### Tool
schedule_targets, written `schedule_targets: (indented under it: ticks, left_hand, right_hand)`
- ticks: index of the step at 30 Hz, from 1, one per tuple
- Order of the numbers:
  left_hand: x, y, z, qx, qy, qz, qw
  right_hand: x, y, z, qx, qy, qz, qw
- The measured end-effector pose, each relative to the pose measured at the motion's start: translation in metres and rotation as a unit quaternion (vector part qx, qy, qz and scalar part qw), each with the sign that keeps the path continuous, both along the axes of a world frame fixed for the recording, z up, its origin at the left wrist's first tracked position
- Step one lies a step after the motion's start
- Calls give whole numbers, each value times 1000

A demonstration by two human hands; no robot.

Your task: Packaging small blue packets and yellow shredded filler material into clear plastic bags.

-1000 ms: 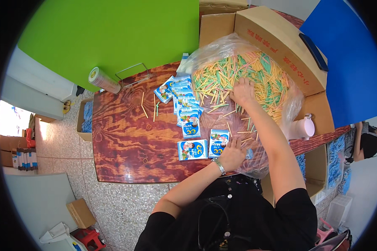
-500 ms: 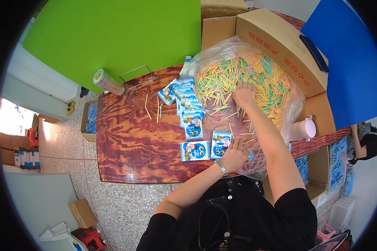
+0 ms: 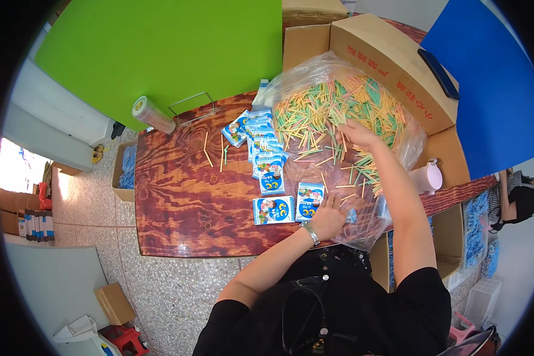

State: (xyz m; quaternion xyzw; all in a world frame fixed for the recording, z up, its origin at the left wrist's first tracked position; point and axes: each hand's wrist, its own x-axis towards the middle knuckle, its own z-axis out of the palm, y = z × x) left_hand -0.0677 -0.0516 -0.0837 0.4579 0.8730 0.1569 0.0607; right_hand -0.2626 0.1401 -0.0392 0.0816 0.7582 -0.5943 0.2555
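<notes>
A large heap of thin yellow, green and pink sticks (image 3: 314, 110) lies on a clear plastic sheet (image 3: 302, 71). My right hand (image 3: 359, 134) is at the near side of the heap, its fingers closed round a few sticks; the fingertips are partly hidden. My left hand (image 3: 329, 219), a metal-band watch at its wrist, rests with fingers stretched out on the sheet's near edge. Its fingertips are beside a blue and white packet (image 3: 310, 200). Another packet (image 3: 273, 210) lies flat to the left, and an overlapping row of packets (image 3: 270, 174) runs up the heap's left side.
Behind the heap stands an open cardboard box (image 3: 391, 65) with a dark phone (image 3: 438, 73) on its flap. A pink cup (image 3: 427, 177) is at right. A tall cylinder (image 3: 153, 115) and wire stand (image 3: 193, 110) are far left on the wooden table (image 3: 178, 196). Another person (image 3: 513, 202) sits at right.
My right hand has drawn slightly nearer and right, its spread fingers now closed round a few sticks. Some sticks in the heap have shifted. My left hand stays in about the same place.
</notes>
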Motion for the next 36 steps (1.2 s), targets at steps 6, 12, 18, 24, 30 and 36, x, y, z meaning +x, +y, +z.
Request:
schedule_targets:
  ticks: [6,12,18,24,30,36]
  left_hand:
    - [-1,-1,14,7,-39,2,999]
    - [1,0,7,29,-2,11,999]
    - [1,3,9,42,-16,3,999]
    - [1,-1,5,52,-28,10,998]
    - [1,0,11,58,-55,7,997]
    - [0,-1,11,52,-45,10,998]
  right_hand:
    - [47,15,-11,-381,-9,-47,923]
    - [59,6,-28,-460,-16,-77,884]
    - [43,5,-39,-377,-73,-108,917]
    - [47,6,-12,-267,-41,-67,960]
    - [45,14,-17,-282,-67,-104,951]
    - [62,6,0,-165,-49,-68,983]
